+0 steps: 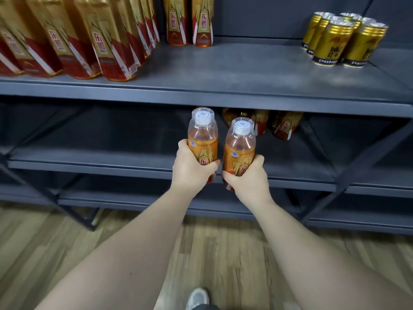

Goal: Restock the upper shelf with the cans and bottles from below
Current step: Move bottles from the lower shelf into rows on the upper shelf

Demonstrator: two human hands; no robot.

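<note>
The step in hand appears to be lifting both bottles up onto the upper shelf [223, 72]. It is best done by drawing them outward first, so the caps clear the shelf's front edge, then standing them on its bare middle beside the two bottles [190, 21] at the back, well apart from the cans [344, 39]. The left hand [192, 170] grips the left bottle [202, 135] round its label, fingers curled fully around it. The right hand [248, 176] grips the right bottle [239, 144] low on its body in the same way. Both bottles are upright and close together, in front of the lower shelf [111, 158] — just under the upper shelf's edge.
</note>
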